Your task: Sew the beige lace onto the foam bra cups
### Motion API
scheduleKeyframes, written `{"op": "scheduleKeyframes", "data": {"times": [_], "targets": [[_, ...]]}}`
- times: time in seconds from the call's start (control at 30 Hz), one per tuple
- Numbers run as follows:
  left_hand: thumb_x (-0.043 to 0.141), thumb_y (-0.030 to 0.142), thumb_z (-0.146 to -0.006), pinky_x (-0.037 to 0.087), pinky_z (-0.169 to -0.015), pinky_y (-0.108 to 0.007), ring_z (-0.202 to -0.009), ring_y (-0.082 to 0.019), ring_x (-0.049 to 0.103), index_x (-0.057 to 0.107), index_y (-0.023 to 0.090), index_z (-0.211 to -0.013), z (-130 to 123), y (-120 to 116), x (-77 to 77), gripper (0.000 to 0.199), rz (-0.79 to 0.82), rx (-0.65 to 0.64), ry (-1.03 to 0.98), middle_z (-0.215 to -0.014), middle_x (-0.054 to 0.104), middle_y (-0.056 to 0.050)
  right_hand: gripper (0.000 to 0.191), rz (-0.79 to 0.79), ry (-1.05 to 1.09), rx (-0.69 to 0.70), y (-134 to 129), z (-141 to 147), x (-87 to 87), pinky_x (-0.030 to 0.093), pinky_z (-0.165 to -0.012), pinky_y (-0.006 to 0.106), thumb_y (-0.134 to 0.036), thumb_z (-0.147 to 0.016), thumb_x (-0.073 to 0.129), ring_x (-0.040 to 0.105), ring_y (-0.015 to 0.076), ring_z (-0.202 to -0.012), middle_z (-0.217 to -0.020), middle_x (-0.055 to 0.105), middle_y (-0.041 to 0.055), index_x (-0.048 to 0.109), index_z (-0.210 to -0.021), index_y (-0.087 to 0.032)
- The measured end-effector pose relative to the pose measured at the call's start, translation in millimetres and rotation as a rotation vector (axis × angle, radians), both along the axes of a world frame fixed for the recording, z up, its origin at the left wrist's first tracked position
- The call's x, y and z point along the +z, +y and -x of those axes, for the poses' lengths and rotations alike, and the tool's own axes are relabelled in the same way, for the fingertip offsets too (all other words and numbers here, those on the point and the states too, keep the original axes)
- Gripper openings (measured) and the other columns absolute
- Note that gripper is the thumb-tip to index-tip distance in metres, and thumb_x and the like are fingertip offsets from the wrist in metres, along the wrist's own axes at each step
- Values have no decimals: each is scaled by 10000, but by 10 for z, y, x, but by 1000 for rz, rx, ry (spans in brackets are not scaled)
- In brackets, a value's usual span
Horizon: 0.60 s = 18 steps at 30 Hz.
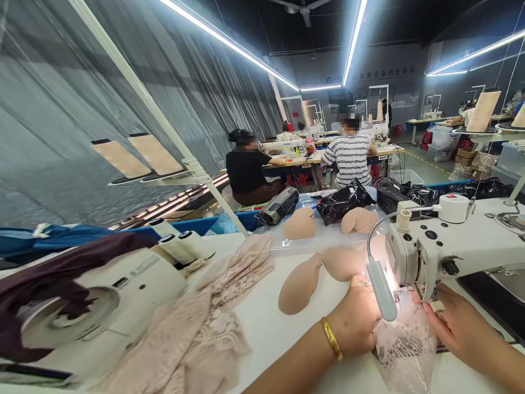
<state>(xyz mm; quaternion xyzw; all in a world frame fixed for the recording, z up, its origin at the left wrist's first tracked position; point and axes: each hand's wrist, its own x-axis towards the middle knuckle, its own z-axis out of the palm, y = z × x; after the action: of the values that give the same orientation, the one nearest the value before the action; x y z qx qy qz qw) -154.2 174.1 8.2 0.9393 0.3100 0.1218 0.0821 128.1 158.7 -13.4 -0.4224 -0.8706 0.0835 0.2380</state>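
Observation:
Pale pink lace fabric (pixel 404 345) lies under the needle area of a white sewing machine (pixel 463 241), lit by a small grey lamp (pixel 381 290). My left hand (pixel 361 317), below a gold bangle, presses on the lace's left side with its fingers bent; the lamp partly covers them. On the right side of the lace, my right hand (pixel 453 320) pinches its edge beside the presser foot. Joined beige cups (pixel 301 284) rest on the white table, just beyond my left hand and partly behind it.
More pink lace (pixel 184 323) spreads across the table's left part, near another machine (pixel 118 295) and thread cones (pixel 180 247). Stacked beige cups (pixel 301 223), a black bag (pixel 345 201) and a grey case (pixel 279 206) stand behind. Two people sit farther off.

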Motion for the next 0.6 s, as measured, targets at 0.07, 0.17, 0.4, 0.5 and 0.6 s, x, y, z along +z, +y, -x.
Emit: {"op": "scheduleKeyframes", "data": {"times": [0.07, 0.17, 0.4, 0.5, 0.6], "targets": [[701, 226, -797, 383, -983, -463, -1024, -297, 651, 605, 225, -863, 7, -11, 17, 116, -3, 0, 43, -1041, 740, -54, 346, -38, -1, 29, 12, -27, -64, 618, -990, 471, -126, -1030, 447, 672, 322, -1269, -1172, 734, 110, 644, -1291, -240], [697, 212, -792, 380, -991, -460, -1026, -283, 651, 614, 233, -920, 30, -39, 84, 154, 19, -15, 69, -1085, 735, -43, 316, -147, 18, 78, -18, -55, -143, 608, -982, 476, -157, -1066, 442, 729, 298, -1133, -1142, 757, 95, 662, -1266, -263], [681, 374, -894, 324, -1061, -582, -1087, -339, 609, 677, 269, -1125, -41, -240, 221, 254, 7, 236, 98, -1171, 685, -74, 488, -121, -61, 286, -233, 165, 60, 562, -1025, 455, -427, -1022, 704, 696, 298, -1184, -1353, 725, 90, 523, -1452, -288], [675, 480, -906, 373, -1000, -559, -1051, -362, 598, 666, 218, -1185, -176, -342, 251, 382, 48, 330, 170, -1152, 682, -134, 115, -60, -163, 264, -220, 295, 62, 575, -852, 389, -281, -1061, 602, 703, 258, -980, -1066, 748, 54, 639, -1161, -238], [676, 577, -907, 394, -954, -537, -1069, -379, 585, 616, 211, -1293, -232, -415, 310, 536, 99, 322, 194, -1182, 671, -156, 298, -131, -211, 201, -156, 303, -14, 518, -693, 336, -113, -1061, 405, 639, 216, -757, -823, 665, 26, 631, -899, -220]]}}
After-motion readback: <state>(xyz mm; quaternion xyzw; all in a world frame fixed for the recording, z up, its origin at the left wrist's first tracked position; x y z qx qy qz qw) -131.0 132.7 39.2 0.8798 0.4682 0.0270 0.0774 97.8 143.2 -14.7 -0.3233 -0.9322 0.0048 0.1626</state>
